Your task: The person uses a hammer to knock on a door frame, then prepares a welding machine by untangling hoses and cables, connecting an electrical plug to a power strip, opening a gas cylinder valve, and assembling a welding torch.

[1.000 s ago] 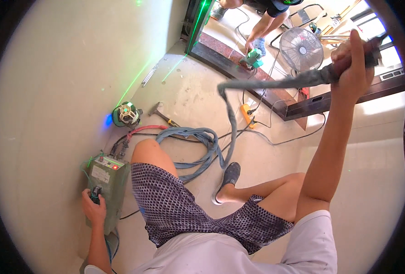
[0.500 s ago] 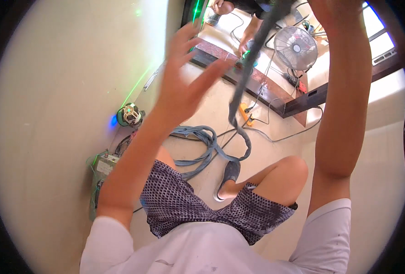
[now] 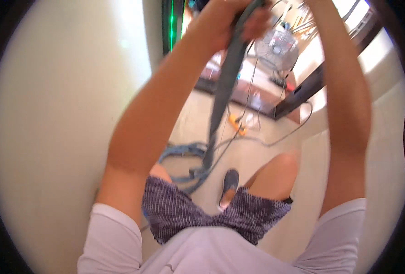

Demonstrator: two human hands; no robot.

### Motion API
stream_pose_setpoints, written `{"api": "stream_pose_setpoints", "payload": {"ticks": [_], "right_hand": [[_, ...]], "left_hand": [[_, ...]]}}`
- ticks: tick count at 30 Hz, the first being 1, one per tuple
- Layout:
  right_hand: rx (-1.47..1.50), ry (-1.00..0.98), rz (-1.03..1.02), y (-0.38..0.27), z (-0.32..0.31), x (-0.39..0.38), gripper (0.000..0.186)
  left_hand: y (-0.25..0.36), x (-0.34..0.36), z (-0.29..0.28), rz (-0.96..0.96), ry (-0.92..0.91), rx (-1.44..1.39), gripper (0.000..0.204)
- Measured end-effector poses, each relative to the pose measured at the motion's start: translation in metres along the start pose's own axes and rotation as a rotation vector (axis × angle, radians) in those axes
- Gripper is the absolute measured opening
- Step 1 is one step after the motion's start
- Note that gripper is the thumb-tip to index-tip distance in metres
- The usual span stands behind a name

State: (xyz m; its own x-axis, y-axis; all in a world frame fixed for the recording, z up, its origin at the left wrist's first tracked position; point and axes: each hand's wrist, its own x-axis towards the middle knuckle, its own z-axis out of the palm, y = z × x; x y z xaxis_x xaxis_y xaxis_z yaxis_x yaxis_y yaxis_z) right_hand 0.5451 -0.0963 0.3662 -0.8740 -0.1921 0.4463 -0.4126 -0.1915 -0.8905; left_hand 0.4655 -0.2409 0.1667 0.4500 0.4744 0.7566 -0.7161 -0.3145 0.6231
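Observation:
At the top of the head view my left hand (image 3: 239, 25) is wrapped round a long, soft grey hose (image 3: 227, 80); its fingers are blurred. From that grip the hose hangs down in front of me to blue-grey loops (image 3: 184, 150) lying on the floor beside my left knee. My right arm is raised, with the wrist meeting the upper edge; the right hand lies beyond the picture, so its fingers and anything in them are hidden.
A mesh-guard fan (image 3: 278, 49) stands past a dark frame (image 3: 303, 93). On the floor are a yellow power strip (image 3: 236, 124), a thin dark cord (image 3: 284, 137) and my dark shoe (image 3: 230, 182). A pale wall (image 3: 65, 114) rises at left, near a green light line (image 3: 172, 23).
My left hand, open with fingers spread before, has moved up and right and closed round the hose. The hose hangs further left. My left arm now covers the small device by the wall.

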Motion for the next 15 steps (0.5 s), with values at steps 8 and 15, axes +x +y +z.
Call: {"api": "stream_pose_setpoints", "payload": {"ticks": [8,15], "right_hand": [[-0.654,0.896,-0.344,0.125,0.105,-0.074,0.035],[-0.820,0.931,-0.230,0.115,0.100,-0.071,0.041]], "left_hand": [[-0.045,-0.027,0.071,0.358,1.162,0.956,0.034],[-0.054,-0.006,0.058,0.375,1.162,1.305,0.026]]}}
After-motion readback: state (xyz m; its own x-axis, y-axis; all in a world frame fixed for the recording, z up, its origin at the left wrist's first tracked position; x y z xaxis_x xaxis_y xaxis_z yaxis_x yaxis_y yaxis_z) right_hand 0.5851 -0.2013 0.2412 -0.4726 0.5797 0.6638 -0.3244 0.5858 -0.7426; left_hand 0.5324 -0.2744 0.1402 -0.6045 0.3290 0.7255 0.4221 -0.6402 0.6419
